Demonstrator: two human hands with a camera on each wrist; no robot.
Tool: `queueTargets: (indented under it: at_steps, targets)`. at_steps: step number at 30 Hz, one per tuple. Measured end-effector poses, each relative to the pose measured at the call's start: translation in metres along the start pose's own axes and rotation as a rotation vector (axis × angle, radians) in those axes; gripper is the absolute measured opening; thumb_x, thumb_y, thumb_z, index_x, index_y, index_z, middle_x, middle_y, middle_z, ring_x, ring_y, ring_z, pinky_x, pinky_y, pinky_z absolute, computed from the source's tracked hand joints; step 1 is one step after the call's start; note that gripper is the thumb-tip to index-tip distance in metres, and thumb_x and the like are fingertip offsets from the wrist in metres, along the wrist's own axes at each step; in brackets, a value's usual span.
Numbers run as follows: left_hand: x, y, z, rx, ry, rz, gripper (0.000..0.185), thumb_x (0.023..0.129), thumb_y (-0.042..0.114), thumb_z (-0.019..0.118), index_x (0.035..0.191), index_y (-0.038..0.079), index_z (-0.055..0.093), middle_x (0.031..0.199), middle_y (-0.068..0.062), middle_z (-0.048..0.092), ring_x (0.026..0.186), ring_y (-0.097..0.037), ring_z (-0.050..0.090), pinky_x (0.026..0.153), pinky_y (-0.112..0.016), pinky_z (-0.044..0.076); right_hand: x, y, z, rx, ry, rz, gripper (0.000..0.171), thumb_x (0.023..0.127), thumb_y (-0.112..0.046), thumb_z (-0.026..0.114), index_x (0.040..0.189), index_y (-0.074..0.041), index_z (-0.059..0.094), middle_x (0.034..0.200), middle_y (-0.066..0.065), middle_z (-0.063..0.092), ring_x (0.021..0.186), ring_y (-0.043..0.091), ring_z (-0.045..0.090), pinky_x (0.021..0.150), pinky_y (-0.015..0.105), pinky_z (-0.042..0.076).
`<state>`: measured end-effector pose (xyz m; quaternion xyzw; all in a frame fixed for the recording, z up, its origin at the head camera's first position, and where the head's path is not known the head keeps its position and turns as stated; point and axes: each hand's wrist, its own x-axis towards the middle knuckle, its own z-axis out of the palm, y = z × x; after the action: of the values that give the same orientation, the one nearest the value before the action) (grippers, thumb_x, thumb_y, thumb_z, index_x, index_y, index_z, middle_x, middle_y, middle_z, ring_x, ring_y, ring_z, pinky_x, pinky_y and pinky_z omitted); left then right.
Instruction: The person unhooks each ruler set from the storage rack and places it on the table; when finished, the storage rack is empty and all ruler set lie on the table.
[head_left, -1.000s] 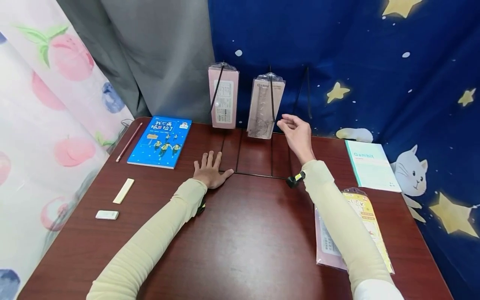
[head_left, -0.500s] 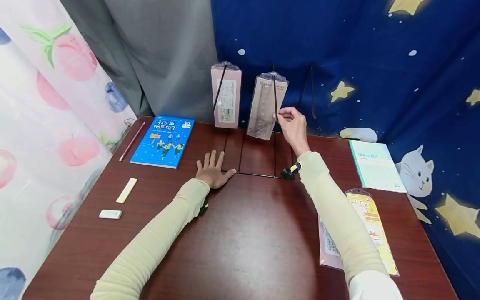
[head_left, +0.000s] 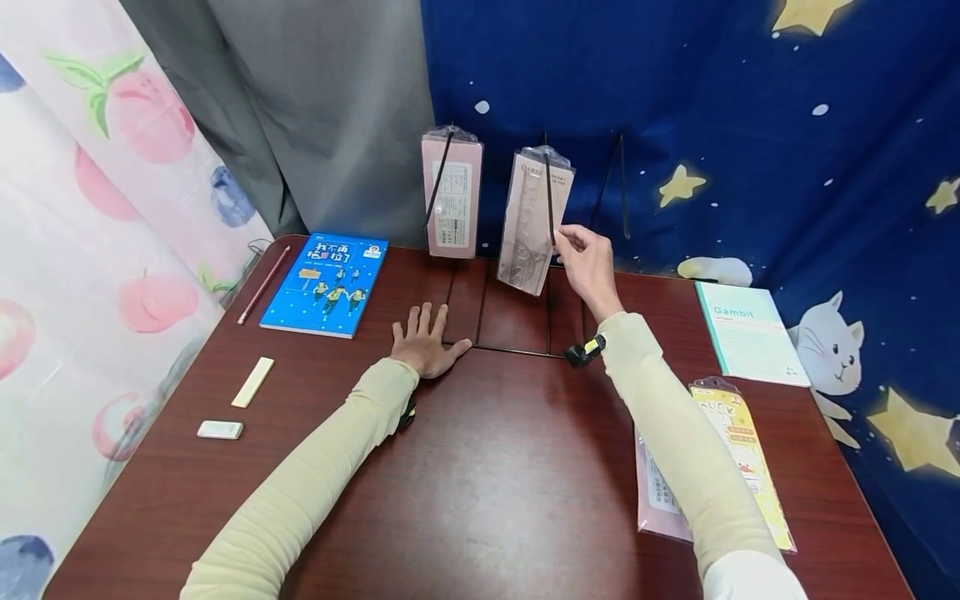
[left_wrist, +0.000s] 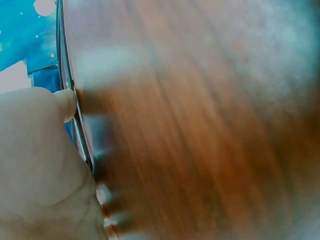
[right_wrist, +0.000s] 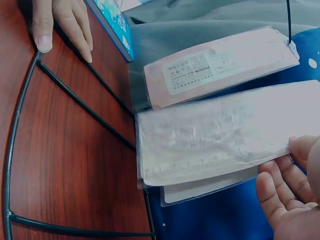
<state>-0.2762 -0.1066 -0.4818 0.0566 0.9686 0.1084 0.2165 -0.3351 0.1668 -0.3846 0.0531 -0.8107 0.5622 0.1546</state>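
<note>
At the wire rack (head_left: 546,250), right hand (head_left: 588,262) pinches the hanging clear ruler pack's (head_left: 534,221) edge, left hand (head_left: 425,340) flat, open on the bench (head_left: 487,467); step looks like unhooking, next lift off its hook

The dark red-brown table (head_left: 487,467) carried a blue book (head_left: 326,284), a pencil (head_left: 261,284), two pale erasers (head_left: 235,404), a mint notebook (head_left: 750,332), two flat packets (head_left: 742,454) — and a black wire rack (head_left: 498,346), the left hand (head_left: 425,342) lying flat beside it.
</note>
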Motion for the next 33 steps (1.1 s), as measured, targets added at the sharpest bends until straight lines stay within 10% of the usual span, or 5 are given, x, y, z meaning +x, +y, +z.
queueTargets:
  at_steps: [9,33]
  targets:
    - [0.002,-0.002,0.001,0.0,-0.008,-0.005,0.09,0.103,0.074,0.025,0.167,0.022,-0.011,0.175,-0.013,-0.013,0.162,-0.036,-0.015,0.128,-0.064,-0.003,-0.011,-0.007,-0.005,0.082,-0.02,0.047,0.027,0.102,-0.018,0.067,0.114,0.006,0.074,0.102,0.022,0.077,0.07,0.004,0.072,0.079,0.032,0.063]
    - [-0.022,0.005,-0.009,-0.028,0.05,0.025,0.086,0.106,0.066,0.031,0.168,0.018,-0.003,0.176,-0.016,-0.006,0.163,-0.038,-0.008,0.128,-0.064,0.0,-0.033,-0.017,-0.013,0.085,-0.076,0.065,0.034,0.101,-0.022,0.07,0.118,0.007,0.072,0.104,0.023,0.075,0.071,0.002,0.072,0.081,0.031,0.063]
